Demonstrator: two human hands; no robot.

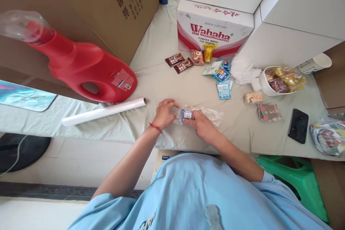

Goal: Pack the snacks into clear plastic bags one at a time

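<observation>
In front of my body lies a small blue packet (185, 114) with a white label, inside or under crinkled clear plastic film (214, 115). My left hand (165, 113) has its fingers closed on the film's left end, beside the packet. The fingers of my right hand (202, 125) are bent over the packet's right part, and they hide some of it. The film spreads out to the right past my right hand. Whether the film is a bag or a loose sheet, I cannot tell.
A white roll (105, 112) and a large red jug (94, 68) lie to the left. Behind are snack packets (223, 75) and a Wahaha carton (212, 30). On the right are a white bowl (265, 84) of snacks, two wrapped snacks (253, 97) and a black phone (298, 125).
</observation>
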